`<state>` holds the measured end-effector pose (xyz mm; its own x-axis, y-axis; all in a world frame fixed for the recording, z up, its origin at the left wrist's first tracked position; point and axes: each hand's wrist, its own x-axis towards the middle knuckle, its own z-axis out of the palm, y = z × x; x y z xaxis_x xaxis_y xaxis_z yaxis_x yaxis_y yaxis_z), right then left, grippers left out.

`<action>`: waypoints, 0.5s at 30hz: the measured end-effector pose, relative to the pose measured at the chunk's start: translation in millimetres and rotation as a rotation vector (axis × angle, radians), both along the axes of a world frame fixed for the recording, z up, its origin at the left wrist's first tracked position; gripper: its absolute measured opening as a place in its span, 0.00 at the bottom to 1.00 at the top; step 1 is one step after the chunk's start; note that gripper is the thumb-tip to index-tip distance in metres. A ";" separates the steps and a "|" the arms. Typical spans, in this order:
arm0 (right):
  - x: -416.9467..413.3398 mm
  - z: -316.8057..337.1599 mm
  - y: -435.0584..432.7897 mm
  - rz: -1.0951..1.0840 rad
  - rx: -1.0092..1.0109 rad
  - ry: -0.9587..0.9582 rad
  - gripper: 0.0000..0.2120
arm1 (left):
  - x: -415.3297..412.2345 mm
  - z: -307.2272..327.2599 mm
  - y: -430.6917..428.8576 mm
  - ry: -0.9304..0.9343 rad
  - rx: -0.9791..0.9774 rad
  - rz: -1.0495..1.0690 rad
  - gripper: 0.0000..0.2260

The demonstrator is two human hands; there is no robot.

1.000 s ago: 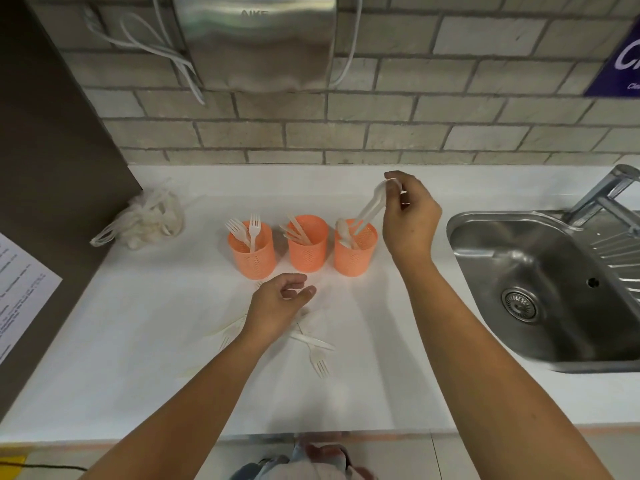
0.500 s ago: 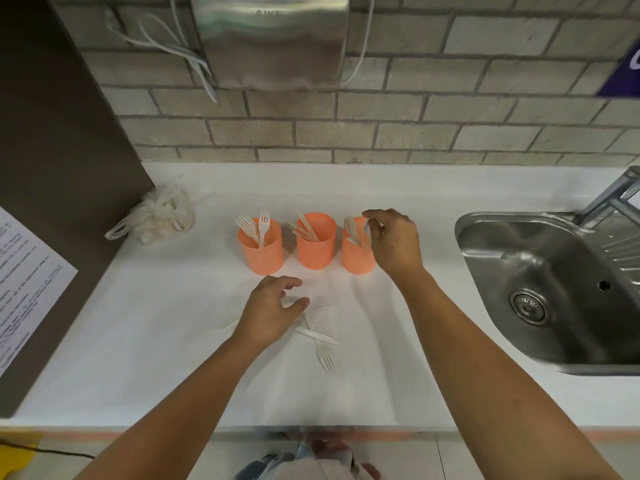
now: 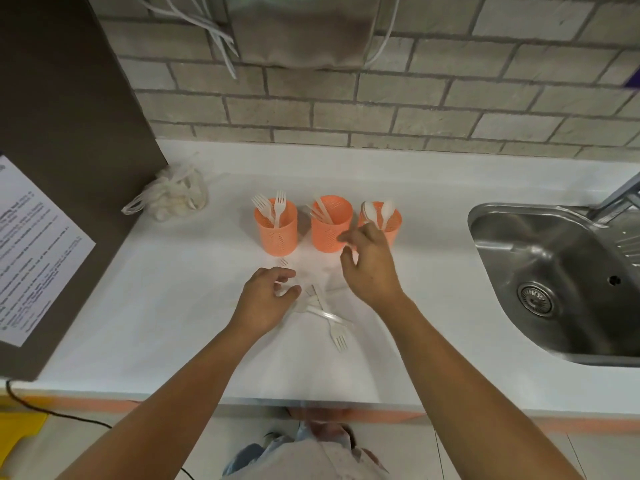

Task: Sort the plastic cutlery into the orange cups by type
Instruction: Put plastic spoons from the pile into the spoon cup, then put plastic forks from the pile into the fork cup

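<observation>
Three orange cups stand in a row on the white counter. The left cup [image 3: 277, 233] holds forks, the middle cup [image 3: 329, 230] holds knives, and the right cup [image 3: 391, 221] holds spoons. Loose white cutlery [image 3: 322, 306] lies in front of them, with one fork [image 3: 337, 336] nearest me. My left hand [image 3: 266, 299] rests over the pile's left side, fingers curled and apart, holding nothing I can see. My right hand [image 3: 370, 265] hovers in front of the middle and right cups, fingers spread and empty.
A crumpled plastic bag [image 3: 173, 195] lies at the back left beside a dark panel [image 3: 69, 133] bearing a printed sheet [image 3: 31, 251]. A steel sink [image 3: 561, 278] with a tap [image 3: 623, 192] is at the right. A brick wall stands behind the counter.
My right hand put the spoon into the right cup, let go, and drew back toward the pile. My left hand stayed over the loose cutlery.
</observation>
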<state>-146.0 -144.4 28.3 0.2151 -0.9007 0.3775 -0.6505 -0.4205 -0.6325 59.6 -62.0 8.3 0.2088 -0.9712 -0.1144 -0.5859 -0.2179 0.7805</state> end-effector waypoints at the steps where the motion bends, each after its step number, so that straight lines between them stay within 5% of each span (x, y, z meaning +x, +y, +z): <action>1: 2.5 -8.6 7.5 0.010 0.040 0.022 0.13 | -0.4 1.0 1.0 0.008 0.001 -0.003 0.14; 6: 26.1 -45.3 48.2 0.073 0.224 0.213 0.14 | 22.0 -9.1 16.5 -0.007 0.024 -0.028 0.13; 10: 23.8 -50.3 49.5 0.133 0.366 0.472 0.25 | 24.7 -10.4 14.9 0.002 0.019 -0.035 0.13; 15: 20.7 -60.4 46.0 0.137 0.370 0.584 0.18 | 27.7 -12.3 15.9 -0.006 0.016 -0.047 0.12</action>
<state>-125.3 -98.5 -32.2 0.4098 -0.8979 -0.1605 -0.8839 -0.3475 -0.3130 87.4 -46.0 -3.9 0.1636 -0.9780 -0.1292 -0.6006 -0.2026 0.7735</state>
